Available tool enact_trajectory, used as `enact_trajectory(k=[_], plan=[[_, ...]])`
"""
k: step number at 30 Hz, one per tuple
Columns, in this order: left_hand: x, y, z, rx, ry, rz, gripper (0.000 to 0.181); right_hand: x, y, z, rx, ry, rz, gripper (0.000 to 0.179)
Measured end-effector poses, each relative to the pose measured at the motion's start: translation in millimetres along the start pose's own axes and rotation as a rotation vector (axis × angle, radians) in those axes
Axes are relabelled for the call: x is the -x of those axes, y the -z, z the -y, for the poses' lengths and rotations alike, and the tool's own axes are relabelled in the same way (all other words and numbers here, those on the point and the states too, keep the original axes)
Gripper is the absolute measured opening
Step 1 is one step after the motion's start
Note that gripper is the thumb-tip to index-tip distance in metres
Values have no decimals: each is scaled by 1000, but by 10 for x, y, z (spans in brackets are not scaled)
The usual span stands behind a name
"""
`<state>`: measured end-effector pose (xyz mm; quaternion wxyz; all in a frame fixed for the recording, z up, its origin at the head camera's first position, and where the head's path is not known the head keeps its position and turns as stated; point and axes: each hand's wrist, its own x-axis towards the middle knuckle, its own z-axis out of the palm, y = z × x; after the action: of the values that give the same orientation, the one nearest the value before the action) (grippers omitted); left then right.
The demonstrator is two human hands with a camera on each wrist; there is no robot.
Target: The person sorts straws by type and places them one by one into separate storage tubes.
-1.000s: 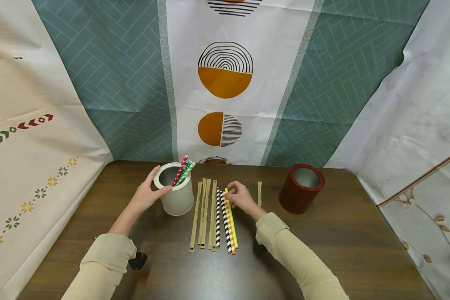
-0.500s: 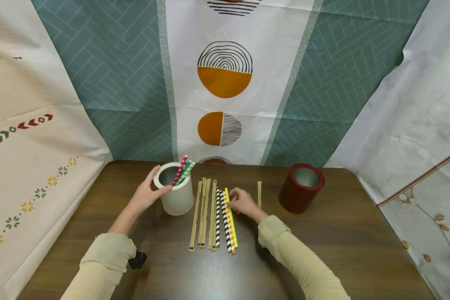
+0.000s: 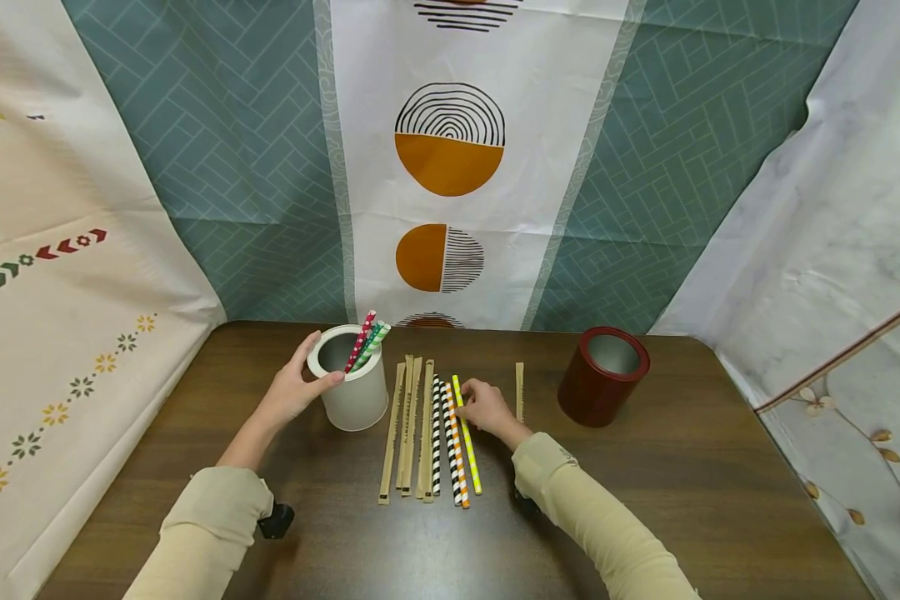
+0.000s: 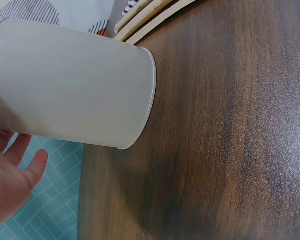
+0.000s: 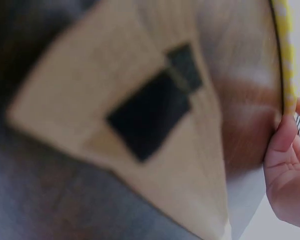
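Observation:
My left hand (image 3: 288,396) holds the rim of a white canister (image 3: 354,406), thumb at the front. Inside lean a red dotted straw (image 3: 358,343) and green straws (image 3: 376,340). In the left wrist view, fingertips touch the canister's side. My right hand (image 3: 489,410) pinches a yellow straw (image 3: 471,457) near its upper part; the right wrist view shows thumb and finger on this yellow straw (image 5: 285,55). Just left of it lie an orange-striped straw (image 3: 461,475) and black-striped straws (image 3: 436,467).
Several paper-wrapped straws (image 3: 407,442) lie between the canister and the striped straws. One wrapped straw (image 3: 520,383) lies right of my right hand, and its blurred wrapper (image 5: 170,185) fills the right wrist view. A dark red canister (image 3: 598,390) stands farther right on the table (image 3: 690,467).
My right hand has shifted slightly right and taken hold of the yellow straw, which now lies a little apart from the orange-striped one. The left hand and white canister stay put.

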<state>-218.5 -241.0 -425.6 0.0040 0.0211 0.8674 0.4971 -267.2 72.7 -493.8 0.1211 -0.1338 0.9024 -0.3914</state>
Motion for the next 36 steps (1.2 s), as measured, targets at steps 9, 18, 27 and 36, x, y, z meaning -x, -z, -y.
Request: enact_trajectory(k=[9, 18, 27, 36], plan=[[9, -2, -3, -9, 16, 3, 87, 8, -23, 21, 92, -36, -20, 31], [7, -10, 13, -7, 7, 6, 86, 3, -12, -17, 16, -60, -27, 33], [5, -8, 8, -7, -1, 1, 86, 20, 59, -20, -91, -66, -23, 31], [7, -3, 3, 0, -8, 0, 86, 22, 196, 76, -239, -38, 32, 26]])
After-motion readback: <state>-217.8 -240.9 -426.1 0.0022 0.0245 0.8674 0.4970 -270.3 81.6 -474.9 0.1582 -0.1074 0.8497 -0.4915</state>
